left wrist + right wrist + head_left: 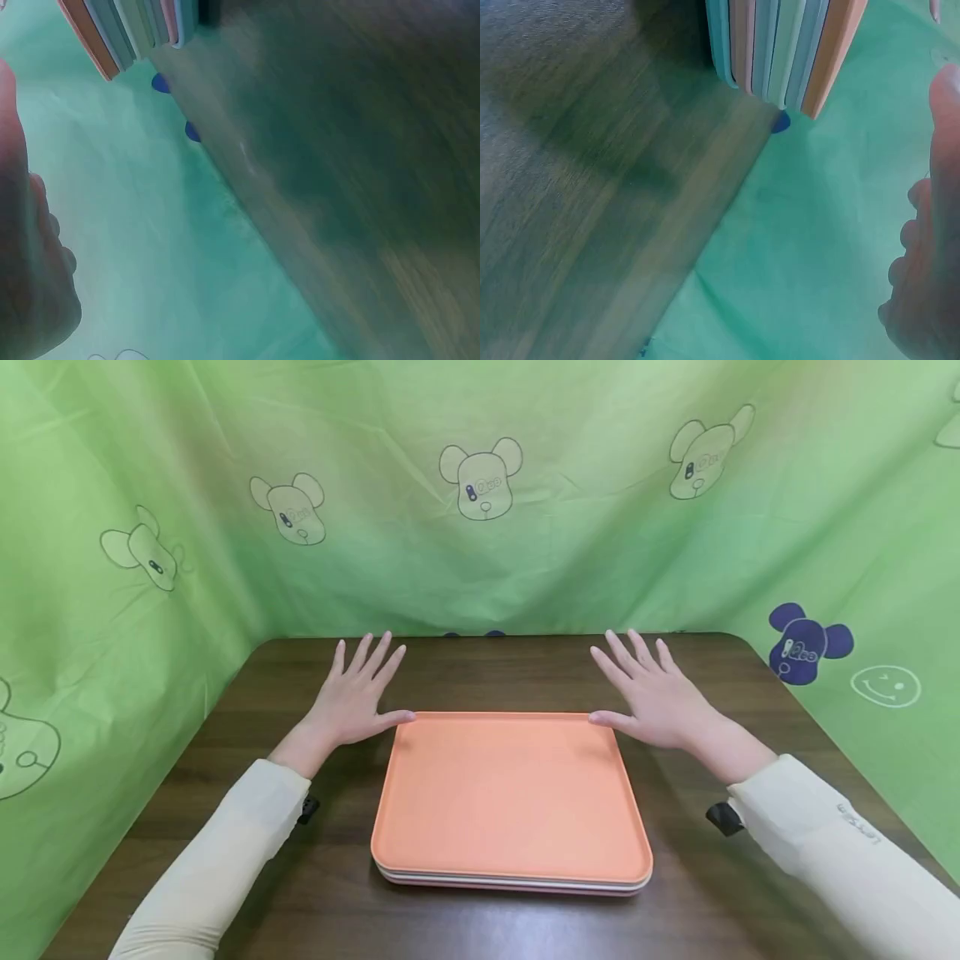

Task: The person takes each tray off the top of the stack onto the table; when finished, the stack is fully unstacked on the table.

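A stack of rectangular trays lies on the table, topped by an orange tray (510, 793). Edges of several trays in orange, grey-blue, pale green, pink and teal show in the left wrist view, where the stack (135, 30) is at the top, and in the right wrist view, again as a stack (780, 52). My left hand (352, 703) is spread beside the far left corner, thumb tip at the top tray's rim. Opposite it, my right hand (660, 703) has its fingers fanned out, thumb tip near the far right corner. Whether either thumb touches the rim, I cannot tell.
The brown wooden table (495, 672) bears the stack near its middle. Green cloth (480, 577) with cartoon bear heads hangs behind and along both sides. A small black object sits at each sleeve cuff, one under the left (307, 810) and one under the right (724, 818).
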Motion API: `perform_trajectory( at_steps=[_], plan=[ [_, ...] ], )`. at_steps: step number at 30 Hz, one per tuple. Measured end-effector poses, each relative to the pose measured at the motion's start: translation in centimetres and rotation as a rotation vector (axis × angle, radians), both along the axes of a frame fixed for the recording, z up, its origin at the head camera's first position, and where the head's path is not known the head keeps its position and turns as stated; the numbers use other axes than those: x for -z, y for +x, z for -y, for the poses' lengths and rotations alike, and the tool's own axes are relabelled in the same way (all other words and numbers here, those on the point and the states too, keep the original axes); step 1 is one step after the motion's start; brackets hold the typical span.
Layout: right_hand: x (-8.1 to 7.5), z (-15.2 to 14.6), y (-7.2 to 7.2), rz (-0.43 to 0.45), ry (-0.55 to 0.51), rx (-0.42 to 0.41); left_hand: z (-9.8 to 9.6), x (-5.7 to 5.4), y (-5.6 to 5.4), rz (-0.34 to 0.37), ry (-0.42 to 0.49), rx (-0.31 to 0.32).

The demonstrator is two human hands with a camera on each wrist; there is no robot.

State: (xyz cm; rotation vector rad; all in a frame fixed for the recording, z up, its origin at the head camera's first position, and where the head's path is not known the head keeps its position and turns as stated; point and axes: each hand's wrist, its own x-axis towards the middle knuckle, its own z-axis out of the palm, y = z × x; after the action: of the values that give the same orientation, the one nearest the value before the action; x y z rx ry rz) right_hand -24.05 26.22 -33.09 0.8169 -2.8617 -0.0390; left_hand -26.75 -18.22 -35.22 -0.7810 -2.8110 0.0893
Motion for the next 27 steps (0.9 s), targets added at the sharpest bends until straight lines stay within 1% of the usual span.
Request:
perform_trajectory(
  at_steps=[5, 8, 12, 17, 19, 21, 27],
  plan=[
    [-0.2, -0.4, 0.9, -0.012, -0.028, -0.032, 0.7, -0.1, 0.8, -0.003, 0.009, 0.020],
    [-0.2, -0.6, 1.6, 0.000, -0.056, -0.045, 1.2, 0.0, 1.5, 0.019, 0.036, 0.032],
    [0.0, -1.0, 2.6, 0.005, -0.111, -0.064, 1.8, 0.3, 2.6, 0.066, 0.102, 0.046],
    [0.7, -1.1, 3.6, -0.012, -0.205, -0.083, 2.4, 1.4, 4.0, 0.121, 0.207, 0.054],
    [1.0, -1.2, 3.9, -0.016, -0.252, -0.088, 2.5, 1.9, 4.5, 0.163, 0.274, 0.057],
    [1.4, -1.4, 4.3, -0.019, -0.295, -0.085, 2.5, 2.6, 5.1, 0.222, 0.357, 0.056],
    [2.9, -1.3, 5.5, 0.016, -0.415, -0.044, 2.2, 4.3, 6.4, 0.447, 0.703, 0.041]
  ],
)
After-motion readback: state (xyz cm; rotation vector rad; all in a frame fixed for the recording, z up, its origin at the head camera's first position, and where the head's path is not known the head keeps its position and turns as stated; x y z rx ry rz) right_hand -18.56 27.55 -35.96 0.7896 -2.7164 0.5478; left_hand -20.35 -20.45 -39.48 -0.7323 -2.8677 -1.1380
